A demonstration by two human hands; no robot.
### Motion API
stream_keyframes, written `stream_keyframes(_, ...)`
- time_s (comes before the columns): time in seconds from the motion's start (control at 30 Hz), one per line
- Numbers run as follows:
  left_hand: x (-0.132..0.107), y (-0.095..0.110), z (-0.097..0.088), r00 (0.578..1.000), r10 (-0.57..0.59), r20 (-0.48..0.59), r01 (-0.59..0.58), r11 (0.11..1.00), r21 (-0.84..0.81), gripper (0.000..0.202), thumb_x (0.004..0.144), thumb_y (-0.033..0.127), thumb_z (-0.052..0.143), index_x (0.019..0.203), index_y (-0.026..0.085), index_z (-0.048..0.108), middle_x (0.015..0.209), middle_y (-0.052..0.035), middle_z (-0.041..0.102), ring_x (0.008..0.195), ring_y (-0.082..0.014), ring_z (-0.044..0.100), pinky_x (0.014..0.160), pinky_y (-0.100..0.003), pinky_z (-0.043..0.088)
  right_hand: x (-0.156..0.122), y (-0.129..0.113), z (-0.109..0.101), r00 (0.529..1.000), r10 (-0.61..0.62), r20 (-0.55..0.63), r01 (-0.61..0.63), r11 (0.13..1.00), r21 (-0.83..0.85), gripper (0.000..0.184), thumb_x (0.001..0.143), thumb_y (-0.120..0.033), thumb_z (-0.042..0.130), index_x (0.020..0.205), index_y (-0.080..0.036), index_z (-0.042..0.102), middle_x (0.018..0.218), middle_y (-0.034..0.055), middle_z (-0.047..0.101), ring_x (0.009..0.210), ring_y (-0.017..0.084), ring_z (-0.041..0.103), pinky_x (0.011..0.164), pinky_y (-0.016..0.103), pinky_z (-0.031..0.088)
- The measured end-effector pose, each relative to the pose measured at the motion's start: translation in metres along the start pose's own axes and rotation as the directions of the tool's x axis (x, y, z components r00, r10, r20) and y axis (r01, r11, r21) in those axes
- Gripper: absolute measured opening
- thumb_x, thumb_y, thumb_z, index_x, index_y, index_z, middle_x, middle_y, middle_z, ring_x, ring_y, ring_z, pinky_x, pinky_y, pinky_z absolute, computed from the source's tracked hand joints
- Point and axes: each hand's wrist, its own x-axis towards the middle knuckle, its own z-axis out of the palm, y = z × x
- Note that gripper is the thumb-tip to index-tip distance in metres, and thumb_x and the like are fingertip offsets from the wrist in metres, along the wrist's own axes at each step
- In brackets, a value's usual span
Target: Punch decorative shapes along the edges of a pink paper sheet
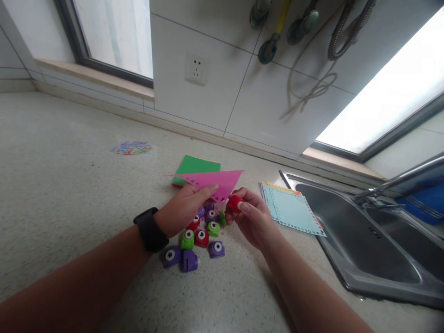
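My left hand [187, 208] pinches a pink triangular sheet of paper [218, 181] with small shapes punched along its lower edge. My right hand [251, 217] grips a small red paper punch [235, 203] clamped on the pink sheet's edge. Below my hands, several little punches in purple, green and red [197, 240] lie scattered on the speckled countertop [69, 175]. A black watch [151, 230] sits on my left wrist.
A green paper stack [194, 165] lies behind the pink sheet. Light blue punched sheets [293, 210] rest beside a steel sink [364, 240] with a faucet [398, 182]. A pile of coloured confetti [132, 148] lies far left. Utensils and a hose hang on the tiled wall.
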Motion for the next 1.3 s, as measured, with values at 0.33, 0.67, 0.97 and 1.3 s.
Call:
stream_keyframes(0.33, 0.002, -0.003, -0.010, 0.999, -0.033, -0.001, 0.032, 0.993, -0.110, 0.032, 0.088, 0.040, 0.073, 0.107, 0.013, 0.074, 0.095, -0.0105, 0.080, 0.088, -0.0211, 0.075, 0.084, -0.033, 0.057, 0.008, -0.013, -0.033, 0.966, -0.187, -0.177, 0.063, 0.840, -0.539, 0.027, 0.084, -0.046, 0.072, 0.080, -0.020, 0.067, 0.070, 0.0006, 0.065, 0.064, 0.016, 0.056, 0.063, 0.031, 0.045)
stream_keyframes(0.67, -0.001, -0.004, -0.015, 0.992, -0.088, 0.092, 0.091, 0.996, -0.019, 0.038, 0.087, 0.046, 0.070, 0.098, 0.009, 0.075, 0.080, -0.0116, 0.078, 0.064, -0.0152, 0.069, 0.063, -0.025, 0.053, 0.014, -0.009, -0.059, 0.977, -0.180, -0.115, -0.077, 0.206, -0.975, 0.033, 0.087, -0.045, 0.060, 0.069, -0.021, 0.073, 0.075, 0.0097, 0.069, 0.079, 0.026, 0.058, 0.078, 0.041, 0.039)
stream_keyframes(0.97, -0.003, -0.003, -0.024, 0.957, -0.175, 0.230, 0.175, 0.984, 0.022, 0.042, 0.080, 0.043, 0.074, 0.108, 0.012, 0.072, 0.075, -0.0094, 0.076, 0.061, -0.0170, 0.069, 0.057, -0.025, 0.055, 0.007, -0.031, -0.046, 0.991, 0.028, -0.130, -0.050, 0.984, -0.172, 0.053, 0.089, -0.059, 0.038, 0.066, -0.020, 0.066, 0.062, 0.0087, 0.059, 0.059, 0.023, 0.053, 0.061, 0.039, 0.045)
stream_keyframes(1.3, 0.003, 0.004, -0.035, 0.975, -0.222, 0.031, 0.204, 0.937, 0.283, 0.043, 0.081, 0.057, 0.069, 0.081, 0.014, 0.069, 0.074, -0.0063, 0.072, 0.064, -0.0183, 0.070, 0.064, -0.029, 0.054, 0.006, -0.019, -0.053, 0.968, -0.220, -0.116, 0.164, 0.916, -0.367, 0.032, 0.085, -0.043, 0.077, 0.110, -0.022, 0.076, 0.094, 0.0068, 0.075, 0.080, 0.021, 0.065, 0.072, 0.033, 0.052)
